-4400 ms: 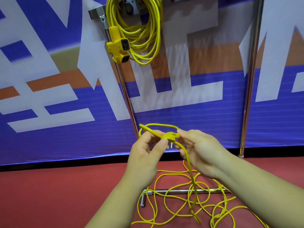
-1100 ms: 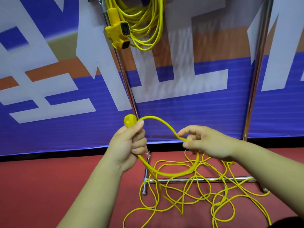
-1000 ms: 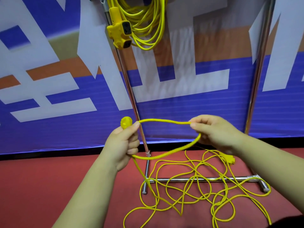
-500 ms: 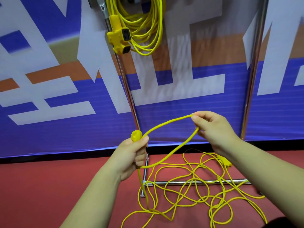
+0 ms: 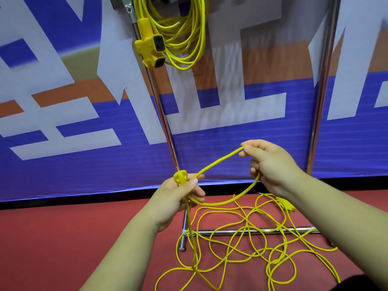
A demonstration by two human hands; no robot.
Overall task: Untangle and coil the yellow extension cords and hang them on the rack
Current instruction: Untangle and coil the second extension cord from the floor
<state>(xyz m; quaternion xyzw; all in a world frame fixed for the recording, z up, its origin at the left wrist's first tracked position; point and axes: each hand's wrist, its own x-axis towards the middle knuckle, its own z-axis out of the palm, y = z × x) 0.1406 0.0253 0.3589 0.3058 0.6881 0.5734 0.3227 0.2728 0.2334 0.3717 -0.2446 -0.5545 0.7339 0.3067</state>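
Checked against the view a few seconds back: found the hands no longer bunched together on the plug. Saw the left hand at lower centre of the frame, gripping the plug with fingers curled round it and round the cord below. Saw the right hand drawn off to right of centre, pinching the cord between thumb and forefinger, lower fingers curled about the returning strand. Counted one loop strung between the two hands: up from the plug to the right pinch, round and back down into the left fist. Judged this the first turn of the coil, with nearly the whole length yet to gather.

Traced the rest of the cord dropping from the left hand to the red floor. Found it lying there in loose crossing loops over the rack's base bar, lower centre to lower right. Could not tell whether any true knot remained. Spotted its socket end on the floor just under the right wrist. Noted a thin, limp, bright yellow sheath; expected easy sliding through fingers, with snags likely where strands cross.

Logged a second cord already coiled and hung at top centre on the rack, its socket block dangling at the left side.
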